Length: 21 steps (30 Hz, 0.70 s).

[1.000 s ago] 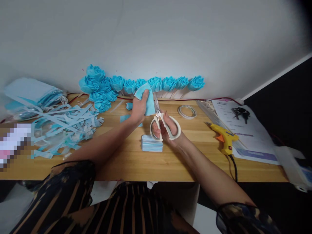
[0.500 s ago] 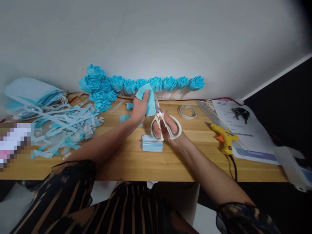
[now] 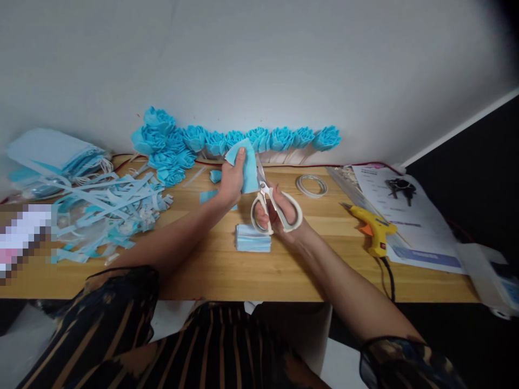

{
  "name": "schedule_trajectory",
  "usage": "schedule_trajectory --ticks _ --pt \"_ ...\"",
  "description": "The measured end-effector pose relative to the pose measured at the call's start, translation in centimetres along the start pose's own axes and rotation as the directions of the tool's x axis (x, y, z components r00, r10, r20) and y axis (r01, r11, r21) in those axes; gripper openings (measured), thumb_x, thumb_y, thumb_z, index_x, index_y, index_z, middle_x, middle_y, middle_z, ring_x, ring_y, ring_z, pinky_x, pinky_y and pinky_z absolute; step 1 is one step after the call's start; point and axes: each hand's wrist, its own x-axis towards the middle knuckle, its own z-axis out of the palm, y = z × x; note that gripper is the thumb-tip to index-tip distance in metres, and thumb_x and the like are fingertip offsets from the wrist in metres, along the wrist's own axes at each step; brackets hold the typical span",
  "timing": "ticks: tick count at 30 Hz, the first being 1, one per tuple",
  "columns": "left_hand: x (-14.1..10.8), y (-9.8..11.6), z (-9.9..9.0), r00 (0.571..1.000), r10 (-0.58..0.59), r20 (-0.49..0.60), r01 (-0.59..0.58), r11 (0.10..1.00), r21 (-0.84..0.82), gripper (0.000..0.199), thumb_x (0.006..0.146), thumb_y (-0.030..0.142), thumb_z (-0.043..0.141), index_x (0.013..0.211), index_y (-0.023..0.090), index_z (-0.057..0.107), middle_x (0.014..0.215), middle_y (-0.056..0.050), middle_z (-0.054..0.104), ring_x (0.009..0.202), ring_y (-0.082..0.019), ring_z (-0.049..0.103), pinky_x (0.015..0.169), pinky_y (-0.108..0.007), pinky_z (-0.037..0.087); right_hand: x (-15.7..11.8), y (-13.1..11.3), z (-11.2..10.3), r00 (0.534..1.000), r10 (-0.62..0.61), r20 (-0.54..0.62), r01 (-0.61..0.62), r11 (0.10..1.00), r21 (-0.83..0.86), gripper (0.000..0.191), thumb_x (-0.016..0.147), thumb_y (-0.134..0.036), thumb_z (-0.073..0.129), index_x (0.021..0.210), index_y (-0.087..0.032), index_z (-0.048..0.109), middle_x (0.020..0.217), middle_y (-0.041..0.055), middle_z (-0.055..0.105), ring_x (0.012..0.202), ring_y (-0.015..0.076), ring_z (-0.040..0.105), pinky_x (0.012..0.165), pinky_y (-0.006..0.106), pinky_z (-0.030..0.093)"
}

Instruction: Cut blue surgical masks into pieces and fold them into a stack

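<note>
My left hand (image 3: 232,179) pinches a light-blue piece of fabric (image 3: 250,173), thumb on top, above the middle of the table. Scissors (image 3: 264,189) with cream-and-grey handles are in my right hand (image 3: 279,212), whose thumb and fingers sit in the loops. Their blades point up and away along the right edge of the fabric; whether they touch it I cannot tell. Below the hands lies a stack of pale-blue cut pieces (image 3: 253,239). Under my left wrist, a flat blue piece (image 3: 208,198) and a small rolled blue piece (image 3: 215,176) rest on the wood.
Blue fabric flowers (image 3: 281,139) line the wall. At left are cut strips (image 3: 109,208) and a pile of face masks (image 3: 52,151). To the right lie a tape roll (image 3: 311,186), a yellow glue gun (image 3: 375,229) with its cord, printed paper (image 3: 405,216) and keys (image 3: 400,189).
My left thumb has shifted slightly left on the fabric. The scissors and my right hand look almost unmoved.
</note>
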Motion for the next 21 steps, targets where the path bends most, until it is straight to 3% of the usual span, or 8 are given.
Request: schedule_trajectory --ticks 8,12,17,21 --pt "-0.27 -0.81 -0.08 0.998 0.054 0.016 -0.054 0.998 0.028 0.036 0.093 0.05 0.061 0.106 0.017 0.068 0.118 -0.009 0.074 0.115 -0.023 0.068 0.108 -0.038 0.049 0.21 0.27 -0.16 1.0 -0.014 -0.005 0.014 1.0 -0.005 0.053 0.082 -0.074 0.062 0.099 -0.025 0.052 0.058 -0.0066 0.056 0.042 0.0118 0.048 0.04 0.025 0.036" --pt "-0.22 -0.93 -0.05 0.998 0.057 0.008 -0.057 0.998 0.029 0.041 0.091 0.054 0.062 0.106 0.016 0.067 0.115 -0.012 0.074 0.112 -0.024 0.069 0.106 -0.04 0.05 0.27 0.27 -0.14 1.0 -0.015 0.008 0.015 1.0 -0.011 0.053 0.082 -0.075 0.062 0.091 -0.024 0.051 0.056 -0.0058 0.056 0.041 0.0115 0.048 0.04 0.025 0.036" --pt "-0.05 -0.49 -0.1 1.0 0.014 -0.014 -0.014 0.999 0.036 0.032 0.097 0.046 0.058 0.107 0.017 0.067 0.112 -0.007 0.075 0.11 -0.02 0.07 0.103 -0.036 0.052 0.32 0.41 -0.23 1.0 0.003 0.017 -0.003 1.0 0.003 0.051 0.083 -0.073 0.061 0.083 -0.023 0.052 0.056 -0.0047 0.055 0.041 0.0113 0.048 0.039 0.025 0.036" --pt "-0.27 -0.49 -0.09 0.998 0.06 -0.011 -0.059 0.997 0.047 0.029 0.097 0.043 0.058 0.107 0.017 0.068 0.117 -0.008 0.074 0.114 -0.02 0.068 0.106 -0.034 0.05 0.25 0.28 -0.11 1.0 0.002 0.008 -0.002 1.0 0.001 0.051 0.082 -0.073 0.062 0.085 -0.024 0.053 0.056 -0.0047 0.055 0.041 0.0119 0.048 0.039 0.025 0.035"
